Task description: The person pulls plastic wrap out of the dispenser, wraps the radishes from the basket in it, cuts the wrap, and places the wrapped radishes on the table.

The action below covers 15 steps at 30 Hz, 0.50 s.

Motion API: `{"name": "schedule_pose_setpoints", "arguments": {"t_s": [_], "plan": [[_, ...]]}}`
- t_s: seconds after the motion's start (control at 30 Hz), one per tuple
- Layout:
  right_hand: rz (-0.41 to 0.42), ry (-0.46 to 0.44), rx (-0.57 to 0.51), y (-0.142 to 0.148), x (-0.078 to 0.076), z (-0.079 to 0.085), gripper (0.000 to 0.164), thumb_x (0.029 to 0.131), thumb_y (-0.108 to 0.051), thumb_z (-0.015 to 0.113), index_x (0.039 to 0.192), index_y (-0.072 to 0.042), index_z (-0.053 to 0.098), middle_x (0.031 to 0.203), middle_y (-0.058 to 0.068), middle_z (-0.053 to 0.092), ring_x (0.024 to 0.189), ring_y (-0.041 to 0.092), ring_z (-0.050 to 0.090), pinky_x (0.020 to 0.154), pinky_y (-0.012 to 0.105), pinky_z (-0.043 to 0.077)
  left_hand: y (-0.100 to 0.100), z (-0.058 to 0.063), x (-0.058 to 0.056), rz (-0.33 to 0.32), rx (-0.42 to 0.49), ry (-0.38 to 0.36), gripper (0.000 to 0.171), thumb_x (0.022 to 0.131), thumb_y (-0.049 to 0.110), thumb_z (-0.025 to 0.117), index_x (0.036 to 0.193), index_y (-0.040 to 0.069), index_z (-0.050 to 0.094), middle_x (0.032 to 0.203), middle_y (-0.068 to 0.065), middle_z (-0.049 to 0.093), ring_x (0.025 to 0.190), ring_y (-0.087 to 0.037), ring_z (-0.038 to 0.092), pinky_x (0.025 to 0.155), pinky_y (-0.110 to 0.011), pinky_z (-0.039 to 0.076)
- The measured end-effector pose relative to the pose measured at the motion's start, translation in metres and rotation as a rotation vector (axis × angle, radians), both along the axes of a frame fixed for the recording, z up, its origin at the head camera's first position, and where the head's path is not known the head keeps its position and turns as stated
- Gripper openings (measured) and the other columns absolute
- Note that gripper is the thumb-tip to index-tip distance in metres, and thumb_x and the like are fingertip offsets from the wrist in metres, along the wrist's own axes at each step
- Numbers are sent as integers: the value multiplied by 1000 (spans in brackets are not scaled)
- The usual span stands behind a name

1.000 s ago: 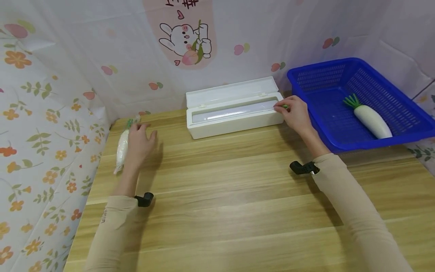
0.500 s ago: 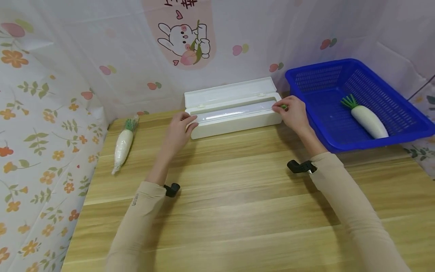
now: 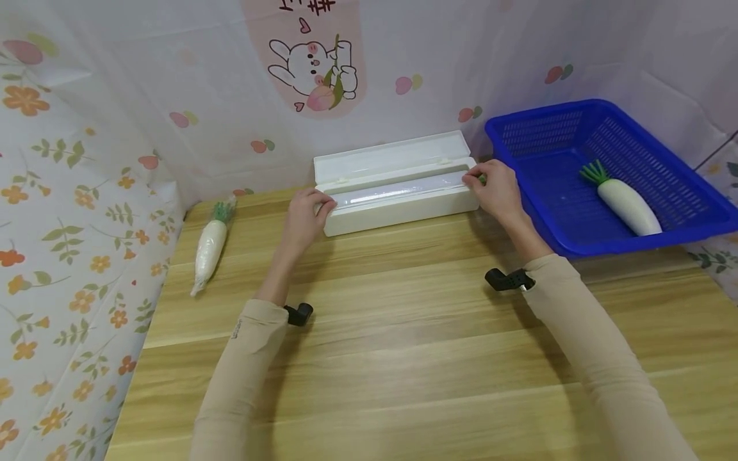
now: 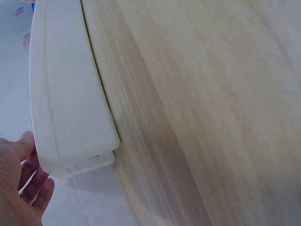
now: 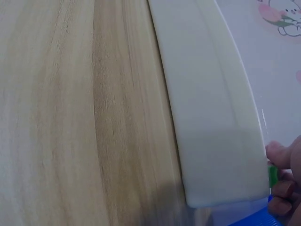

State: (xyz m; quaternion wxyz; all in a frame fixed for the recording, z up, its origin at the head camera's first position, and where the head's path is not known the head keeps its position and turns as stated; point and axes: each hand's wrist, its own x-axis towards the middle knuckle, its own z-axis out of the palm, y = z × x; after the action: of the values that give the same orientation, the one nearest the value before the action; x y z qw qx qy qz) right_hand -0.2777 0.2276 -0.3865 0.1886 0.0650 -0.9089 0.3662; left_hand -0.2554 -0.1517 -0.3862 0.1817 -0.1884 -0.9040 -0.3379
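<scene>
A long white plastic wrap dispenser (image 3: 398,214) stands with its lid (image 3: 392,155) raised, a roll of clear plastic wrap (image 3: 398,191) inside. My left hand (image 3: 307,214) is at its left end, thumb and forefinger meeting on the wrap's edge; the left wrist view has these fingers (image 4: 28,146) around the box corner. At the other end my right hand (image 3: 497,191) pinches a small green slider (image 5: 273,175) between thumb and fingers, mostly hidden by them. A white radish (image 3: 210,248) with green stalks, wrapped in clear film, lies on the table to the left.
A blue plastic basket (image 3: 567,244) stands at the right with an unwrapped white radish (image 3: 628,206) inside. The wooden table (image 3: 392,358) meets a patterned wall covering (image 3: 219,77) right behind the dispenser. Black wrist cameras (image 3: 508,280) stick out inward from both sleeves.
My left hand has left the wrapped radish and moved right to the dispenser's left end, where its fingers have closed together. The right hand has stayed at the right end.
</scene>
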Motion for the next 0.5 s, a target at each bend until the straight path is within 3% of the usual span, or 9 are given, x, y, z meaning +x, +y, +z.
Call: {"name": "schedule_pose_setpoints", "arguments": {"t_s": [0.23, 0.5], "plan": [[-7, 22, 63, -4, -4, 3, 17, 99, -10, 65, 99, 6, 70, 105, 23, 63, 93, 39, 58, 82, 55, 45, 3, 3, -2, 22, -48, -2, 17, 99, 9, 62, 98, -6, 70, 98, -17, 67, 101, -35, 56, 86, -45, 49], [23, 67, 112, -5, -15, 7, 18, 102, -11, 61, 103, 6, 68, 106, 22, 61, 95, 39, 58, 85, 53, 47, 6, 9, -7, 43, -55, -7, 19, 104, 9, 56, 103, -7, 66, 103, -19, 63, 98, -34, 57, 87, -43, 49]]}}
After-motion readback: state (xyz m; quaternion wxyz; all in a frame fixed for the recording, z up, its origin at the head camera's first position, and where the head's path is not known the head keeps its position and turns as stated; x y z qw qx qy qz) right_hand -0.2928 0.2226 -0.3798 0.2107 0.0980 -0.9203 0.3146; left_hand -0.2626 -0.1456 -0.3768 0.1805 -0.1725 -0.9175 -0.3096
